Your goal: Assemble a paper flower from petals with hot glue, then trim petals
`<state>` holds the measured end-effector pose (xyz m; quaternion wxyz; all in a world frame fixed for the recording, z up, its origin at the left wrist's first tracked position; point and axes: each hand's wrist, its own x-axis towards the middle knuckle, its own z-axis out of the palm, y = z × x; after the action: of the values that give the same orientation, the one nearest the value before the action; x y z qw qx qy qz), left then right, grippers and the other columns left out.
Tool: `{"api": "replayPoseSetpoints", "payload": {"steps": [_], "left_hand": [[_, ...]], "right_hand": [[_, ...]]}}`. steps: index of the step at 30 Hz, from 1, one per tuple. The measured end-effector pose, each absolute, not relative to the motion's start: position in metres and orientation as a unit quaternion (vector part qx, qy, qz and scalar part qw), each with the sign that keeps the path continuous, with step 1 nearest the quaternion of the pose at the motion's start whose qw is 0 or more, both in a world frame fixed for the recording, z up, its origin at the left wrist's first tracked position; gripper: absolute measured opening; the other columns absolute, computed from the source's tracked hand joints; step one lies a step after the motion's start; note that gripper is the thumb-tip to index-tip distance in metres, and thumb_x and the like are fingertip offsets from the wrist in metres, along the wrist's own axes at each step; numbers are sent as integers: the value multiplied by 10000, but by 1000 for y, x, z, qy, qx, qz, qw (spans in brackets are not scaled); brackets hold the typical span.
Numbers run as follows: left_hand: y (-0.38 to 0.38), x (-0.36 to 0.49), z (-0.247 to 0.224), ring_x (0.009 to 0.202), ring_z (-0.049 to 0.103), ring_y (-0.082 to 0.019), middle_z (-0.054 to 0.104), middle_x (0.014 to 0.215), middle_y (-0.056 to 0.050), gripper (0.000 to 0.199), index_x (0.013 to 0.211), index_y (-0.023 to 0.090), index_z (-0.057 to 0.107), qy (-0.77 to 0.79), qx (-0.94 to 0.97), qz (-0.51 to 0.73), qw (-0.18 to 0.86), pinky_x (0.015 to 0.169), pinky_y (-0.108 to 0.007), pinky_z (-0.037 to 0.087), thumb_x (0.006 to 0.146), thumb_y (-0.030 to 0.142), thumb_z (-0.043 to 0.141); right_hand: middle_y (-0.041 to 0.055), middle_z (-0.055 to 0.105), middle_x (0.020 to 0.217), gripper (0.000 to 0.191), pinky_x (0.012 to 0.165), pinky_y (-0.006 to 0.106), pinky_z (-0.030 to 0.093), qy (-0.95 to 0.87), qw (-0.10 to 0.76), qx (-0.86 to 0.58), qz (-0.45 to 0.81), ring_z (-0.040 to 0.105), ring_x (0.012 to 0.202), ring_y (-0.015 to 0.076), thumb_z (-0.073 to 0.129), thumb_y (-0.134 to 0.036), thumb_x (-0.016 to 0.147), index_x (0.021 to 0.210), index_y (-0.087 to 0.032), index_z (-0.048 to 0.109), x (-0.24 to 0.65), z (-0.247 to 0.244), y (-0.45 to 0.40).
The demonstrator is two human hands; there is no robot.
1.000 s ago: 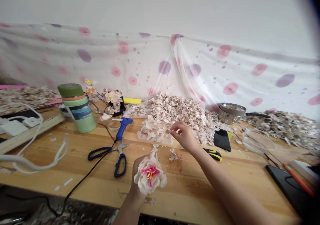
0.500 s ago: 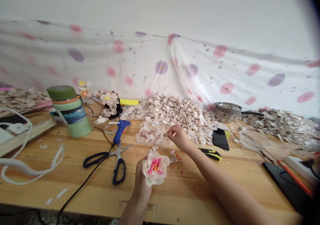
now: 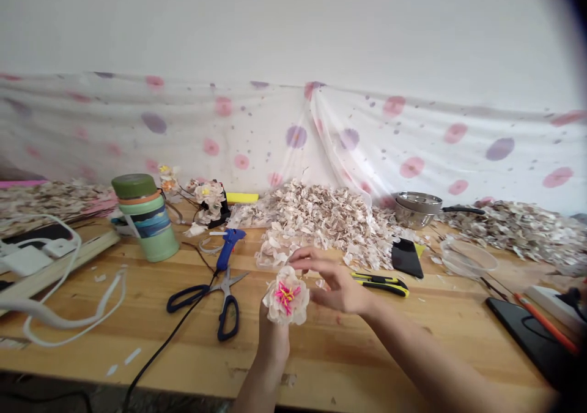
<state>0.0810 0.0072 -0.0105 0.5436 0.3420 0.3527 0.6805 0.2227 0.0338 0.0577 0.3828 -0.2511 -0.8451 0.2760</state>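
My left hand (image 3: 274, 341) is closed around the underside of a handmade flower (image 3: 275, 306), holding it upright. The flower has cream-white petals and a centre of pink and yellow stamens. Close against the flower's right and far side is my right hand (image 3: 342, 287), its fingers stretched and thumb apart. Whether a petal is between those fingers I cannot tell. Behind the hands, a clear plastic tray (image 3: 263, 262) of loose petals is partly hidden. Scissors (image 3: 225, 286) with dark blue handles lie spread to the left, below a blue glue gun (image 3: 225, 253).
A large heap of dried petals (image 3: 321, 217) covers the back of the table. A yellow-black utility knife (image 3: 385, 284) lies right of the hands. Left stand a green flask (image 3: 158, 235) and finished flowers (image 3: 208, 199). A black cord (image 3: 165, 333) crosses the front edge; a metal pan (image 3: 417, 208) stands behind.
My right hand has come from the petal tray back toward me, to the flower. My left hand still holds the flower, now slightly higher in view. The camera view has shifted a little.
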Motion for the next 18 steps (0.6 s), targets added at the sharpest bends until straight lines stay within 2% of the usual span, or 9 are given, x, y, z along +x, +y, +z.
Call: {"api": "replayPoseSetpoints", "payload": {"steps": [3, 7, 10, 14, 16, 18], "left_hand": [[9, 85, -15, 628, 564, -107, 601, 804, 3, 269, 934, 136, 605, 342, 373, 678, 533, 568, -253, 496, 925, 403, 568], [5, 89, -17, 616, 543, -111, 578, 726, 17, 308, 792, 141, 595, 333, 415, 664, 525, 565, -252, 479, 847, 437, 660], [4, 90, -18, 626, 538, -119, 567, 691, 20, 336, 728, 150, 580, 335, 437, 656, 517, 582, -261, 478, 776, 449, 725], [7, 90, -26, 766, 608, -150, 636, 927, -36, 262, 977, 152, 621, 355, 441, 649, 508, 684, -316, 534, 904, 402, 597], [9, 90, -30, 860, 626, -175, 636, 1050, -63, 290, 1084, 161, 607, 366, 438, 648, 504, 749, -357, 549, 924, 400, 569], [10, 90, -33, 902, 632, -190, 636, 1084, -76, 330, 1114, 156, 599, 371, 438, 647, 502, 791, -390, 545, 921, 421, 567]], "right_hand": [[115, 542, 1269, 350, 1024, 409, 425, -834, 406, -207, 312, 517, 1212, 241, 729, -185, 763, 1107, -213, 674, 216, 62, 11], [84, 626, 1070, 88, 956, 402, 441, -804, 468, -220, 293, 574, 1030, 217, 751, -269, 771, 816, -206, 710, 205, 54, 6], [69, 663, 969, 153, 899, 390, 456, -812, 474, -207, 271, 572, 942, 210, 764, -336, 752, 726, -206, 688, 202, 51, 7], [77, 683, 923, 164, 883, 381, 456, -823, 445, -237, 264, 580, 942, 218, 723, -354, 791, 759, -198, 684, 199, 55, 4], [58, 671, 824, 208, 867, 365, 465, -829, 431, -241, 264, 590, 875, 201, 673, -367, 831, 714, -196, 653, 196, 56, 2], [44, 643, 761, 263, 828, 343, 489, -831, 426, -244, 261, 583, 810, 186, 620, -383, 858, 671, -197, 613, 194, 53, 2]]}}
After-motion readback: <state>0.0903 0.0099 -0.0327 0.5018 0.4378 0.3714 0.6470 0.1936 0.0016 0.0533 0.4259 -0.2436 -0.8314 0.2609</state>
